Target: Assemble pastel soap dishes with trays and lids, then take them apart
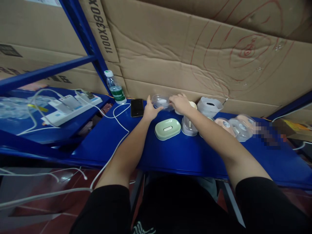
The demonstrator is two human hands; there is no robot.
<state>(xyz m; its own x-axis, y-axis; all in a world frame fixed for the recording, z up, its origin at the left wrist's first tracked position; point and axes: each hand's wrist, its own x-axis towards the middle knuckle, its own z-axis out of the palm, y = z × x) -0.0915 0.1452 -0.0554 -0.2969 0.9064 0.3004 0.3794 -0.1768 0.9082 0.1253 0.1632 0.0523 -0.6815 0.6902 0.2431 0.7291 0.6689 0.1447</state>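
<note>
A clear plastic oval dish (162,101) stands near the cardboard at the back of the blue table, between my two hands. My left hand (150,110) grips its left side, thumb along the front edge and fingers behind. With curled fingers, my right hand (179,103) holds the dish's right rim; the fingertips are partly hidden. Just in front lies a pale green soap dish (168,129) with an oblong slot in its middle. Under my right wrist are a cream-coloured dish (193,105) and a greyish translucent dish (189,126), both partly covered by the arm.
Further right stand a translucent white container (210,106) and several pink and clear dishes (240,129). A black phone (136,108), a water bottle (116,88) and a white cable (118,121) are at the left, beside a power strip (73,109). Cardboard (156,48) walls the back.
</note>
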